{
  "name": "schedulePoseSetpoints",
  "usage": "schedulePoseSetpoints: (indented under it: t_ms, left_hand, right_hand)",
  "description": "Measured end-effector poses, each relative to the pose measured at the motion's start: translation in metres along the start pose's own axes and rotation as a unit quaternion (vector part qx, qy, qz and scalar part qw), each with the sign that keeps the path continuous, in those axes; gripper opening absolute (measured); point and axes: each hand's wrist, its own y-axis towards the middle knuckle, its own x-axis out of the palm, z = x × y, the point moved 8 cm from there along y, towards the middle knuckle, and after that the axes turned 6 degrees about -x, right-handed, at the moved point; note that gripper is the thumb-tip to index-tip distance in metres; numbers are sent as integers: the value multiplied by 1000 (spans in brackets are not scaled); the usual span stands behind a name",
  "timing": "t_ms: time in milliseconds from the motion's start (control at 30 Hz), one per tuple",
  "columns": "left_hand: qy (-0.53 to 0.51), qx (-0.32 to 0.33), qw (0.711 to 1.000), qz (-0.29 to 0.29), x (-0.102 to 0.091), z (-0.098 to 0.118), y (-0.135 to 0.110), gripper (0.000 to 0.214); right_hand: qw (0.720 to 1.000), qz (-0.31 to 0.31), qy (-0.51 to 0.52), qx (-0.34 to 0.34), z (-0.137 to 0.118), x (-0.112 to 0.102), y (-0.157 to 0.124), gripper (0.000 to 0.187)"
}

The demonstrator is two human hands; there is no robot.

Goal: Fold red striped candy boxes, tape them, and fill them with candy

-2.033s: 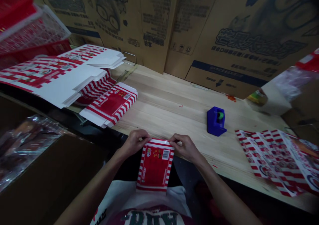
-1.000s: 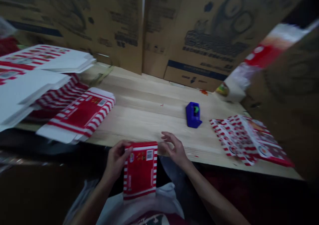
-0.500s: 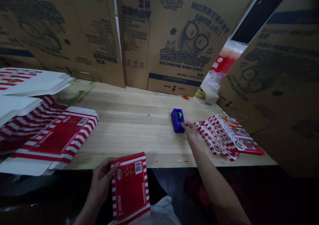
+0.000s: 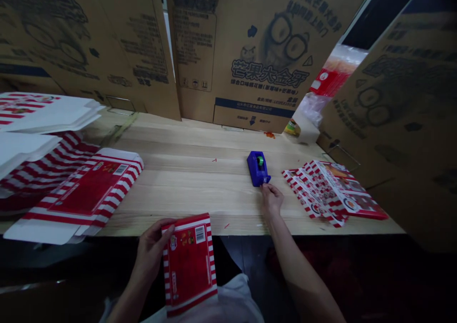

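My left hand (image 4: 154, 247) grips a small red-and-white striped carton (image 4: 189, 261) by its upper left edge. The carton is held tilted over my lap, just off the table's front edge, with its barcode at the upper right. My right hand (image 4: 272, 199) pinches the end of the clear tape (image 4: 264, 180) at the front of a blue tape dispenser (image 4: 255, 166). A green roll core (image 4: 260, 160) shows inside the dispenser. The fingertips are right by its cutting edge, and the short piece of tape between them is hard to make out.
Flat striped cartons (image 4: 94, 187) are stacked at the left. On the right lies a loose pile of printed striped packs (image 4: 326, 189). Large cardboard boxes (image 4: 250, 61) wall off the back and right side. Red scraps (image 4: 226, 226) dot the wooden table (image 4: 178, 170).
My right hand has moved from the dispenser's right side round to its front end, and the dispenser has turned slightly. My left hand still holds the carton in about the same place.
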Motion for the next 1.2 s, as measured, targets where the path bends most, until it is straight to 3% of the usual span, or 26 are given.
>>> schedulePoseSetpoints:
  t_ms: [100,167,267,367,433,533,633,700,833,1000,1067,1133,1200]
  left_hand:
    - [4,11,1000,7,2,2,-1,41]
    - [9,22,1000,10,4,7,-1,40]
    - [48,72,996,21,8,29,4,35]
    - [133,153,979,-3,22,67,13,27]
    - [200,174,961,-72,41,85,23,24]
    - [283,161,926,-192,69,96,35,23]
    - [330,141,898,-254,83,96,40,20]
    - [337,137,895,-259,85,94,41,18]
    - [339,129,894,-264,85,87,37,20]
    - [335,136,897,-253,86,87,30,20]
    - [325,133,899,-262,87,90,25,20]
    - [297,111,903,-291,89,92,19,21]
    - [257,85,907,-322,91,94,10,24]
  right_hand:
    - [999,43,-2,9,-4,-5,0,32]
    - [999,23,3,22,-12,-2,-4,32]
    - [997,-58,14,52,-34,19,-18,31]
    - [969,-237,21,72,-69,70,-38,31]
    - [906,-419,17,57,-100,117,-61,31]
    - [771,-636,-7,-4,-139,174,-101,32]
    - [673,-735,-39,-71,-151,202,-131,30]
    - [647,-752,-69,-106,-145,210,-142,27]
    - [674,-702,-164,-163,-126,209,-148,23]
    - [713,-622,-260,-190,-122,199,-149,37]
    - [748,-610,-225,-134,-119,195,-148,38]
    - [770,-624,-135,-19,-113,190,-153,42]
    - [750,-647,-10,136,-108,186,-170,47]
